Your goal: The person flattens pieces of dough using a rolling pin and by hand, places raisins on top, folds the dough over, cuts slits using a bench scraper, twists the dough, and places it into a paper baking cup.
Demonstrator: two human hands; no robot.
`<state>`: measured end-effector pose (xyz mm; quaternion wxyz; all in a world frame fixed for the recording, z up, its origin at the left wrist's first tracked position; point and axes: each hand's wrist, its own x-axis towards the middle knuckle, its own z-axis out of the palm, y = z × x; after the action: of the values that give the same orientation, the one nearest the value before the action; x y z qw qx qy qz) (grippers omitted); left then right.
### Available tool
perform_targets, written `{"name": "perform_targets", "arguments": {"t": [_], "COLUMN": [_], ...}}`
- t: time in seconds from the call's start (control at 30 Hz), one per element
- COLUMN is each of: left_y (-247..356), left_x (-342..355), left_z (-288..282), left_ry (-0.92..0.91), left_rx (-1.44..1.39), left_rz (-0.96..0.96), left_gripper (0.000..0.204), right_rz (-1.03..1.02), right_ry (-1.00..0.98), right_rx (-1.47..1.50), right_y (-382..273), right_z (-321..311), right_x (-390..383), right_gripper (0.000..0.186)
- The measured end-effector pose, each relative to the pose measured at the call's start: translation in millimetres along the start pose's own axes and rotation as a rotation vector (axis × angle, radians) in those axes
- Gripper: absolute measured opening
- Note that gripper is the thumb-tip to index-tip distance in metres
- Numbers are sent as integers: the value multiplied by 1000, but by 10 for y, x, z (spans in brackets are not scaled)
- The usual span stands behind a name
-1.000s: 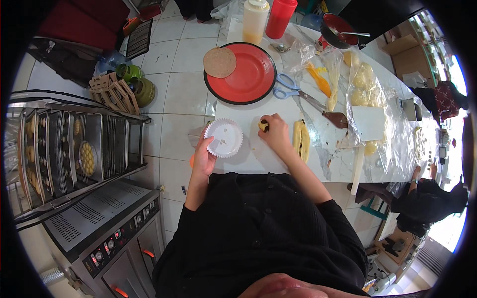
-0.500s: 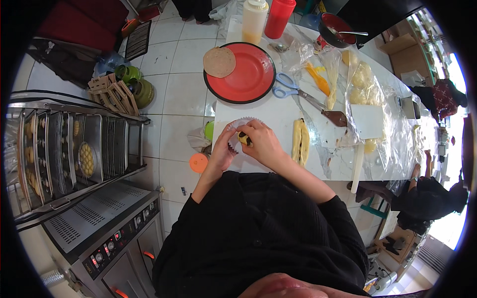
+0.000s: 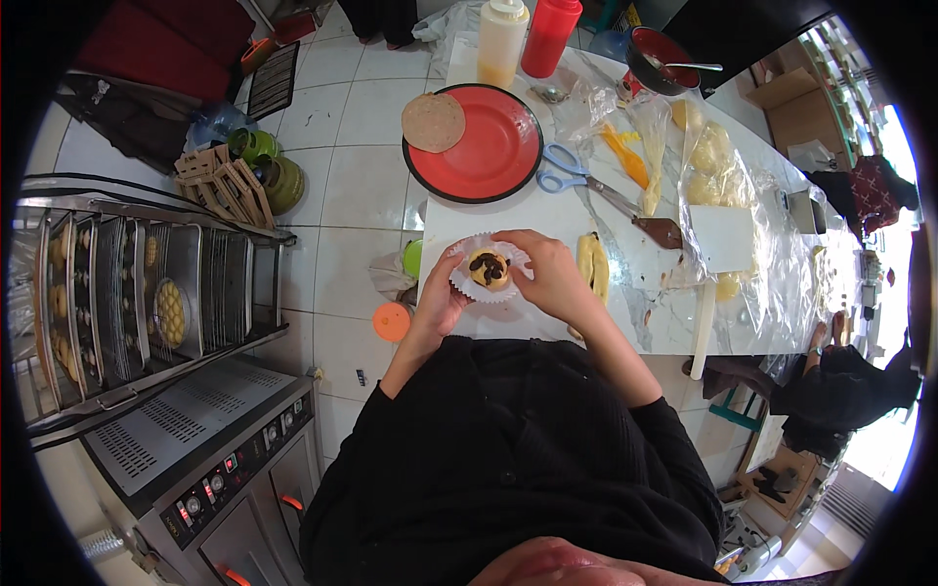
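A frilled white paper baking cup (image 3: 476, 290) is spread between my hands over the near left part of the table. Inside it rests a small round of pale dough (image 3: 502, 281) with dark brown filling showing on top. My left hand (image 3: 441, 300) is closed round the cup's left side. On the other side, the thumb and fingers of my right hand (image 3: 550, 276) hold the cup's right rim. A long strip of pale dough (image 3: 592, 261) lies just right of my right hand, partly hidden behind it.
Beyond my hands stands a red plate (image 3: 479, 146) with a flat brown disc (image 3: 433, 123) on it. Blue-handled scissors (image 3: 562, 169), a brown-bladed spatula or knife (image 3: 657, 231) and plastic-covered dough balls (image 3: 710, 161) lie rightward. A tray rack (image 3: 147, 303) stands left.
My right hand has drawn back rightward from the dough to the cup's rim. The dough round, earlier in my right fingers, now sits in the paper cup with its filling facing up.
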<state>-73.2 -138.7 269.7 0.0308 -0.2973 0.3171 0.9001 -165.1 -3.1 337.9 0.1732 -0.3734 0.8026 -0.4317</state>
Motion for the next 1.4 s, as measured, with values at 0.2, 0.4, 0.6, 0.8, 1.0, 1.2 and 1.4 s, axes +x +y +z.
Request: {"name": "perform_targets", "arguments": {"t": [0.2,0.4,0.6,0.8,1.0,1.2,1.4], "left_y": [20,5,-2,-11,55,4,-238], "left_x": [-31,-38,-52,-67,-153,-316,-356], "left_z": [46,72,83,47,108,205,-104], "left_ry": [-17,-84,-105,-128,-225,-136,-214], "left_rx": [5,97,90,97,-16,320,960], "left_rz": [0,73,111,133,45,-71,286], "left_gripper": [37,47,56,56,38,41,40], "right_rz": [82,45,38,48,328,718,801], "right_ry": [-9,59,125,78,148,-85,145], "right_rx": [-39,-14,128,222,649,1211,1529], "right_y": [-35,-29,-14,5,318,428,344], "right_z": [54,96,37,-22,-98,301,514], "right_x": [-64,-96,-108,-119,-199,-595,-957], "right_gripper": [36,33,25,25,37,54,49]}}
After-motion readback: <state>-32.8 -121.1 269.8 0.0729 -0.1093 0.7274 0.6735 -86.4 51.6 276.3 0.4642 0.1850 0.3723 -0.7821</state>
